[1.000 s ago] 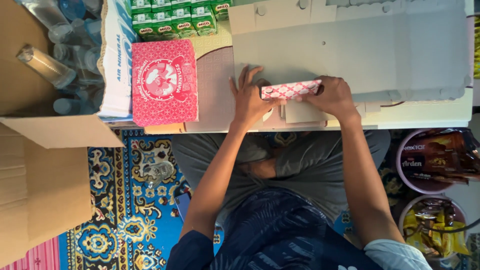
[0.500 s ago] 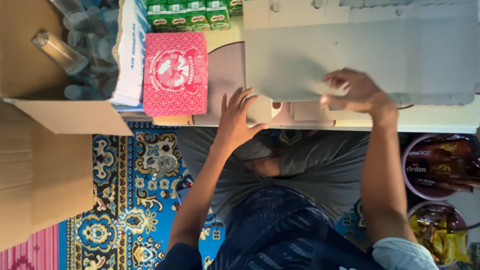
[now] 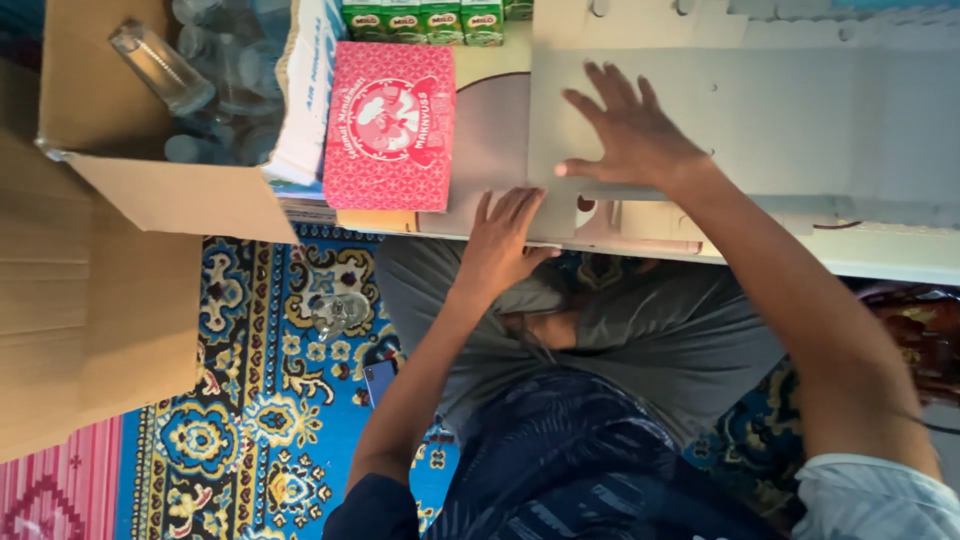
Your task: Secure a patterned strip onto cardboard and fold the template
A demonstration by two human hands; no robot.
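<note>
My right hand (image 3: 635, 135) lies flat with its fingers spread on a stack of flat pale grey cardboard cut-outs (image 3: 780, 120) on a low white table (image 3: 890, 265). My left hand (image 3: 500, 240) rests palm down at the table's near edge, on a brownish cardboard sheet (image 3: 490, 140), with its fingertips touching the grey stack's corner. Neither hand holds anything. A red patterned box (image 3: 390, 125) lies just left of my left hand.
A large open brown carton (image 3: 150, 200) with clear water bottles (image 3: 160, 70) stands at the left. Green drink cartons (image 3: 420, 20) line the far edge. A clear bottle (image 3: 340, 312) and a phone (image 3: 380, 380) lie on the patterned carpet (image 3: 250, 420). Snack packets (image 3: 920, 340) are at right.
A slim pink patterned box that both hands held a second ago is gone from view. My right hand moved up onto the grey cardboard stack; my left hand slid to the table's edge.
</note>
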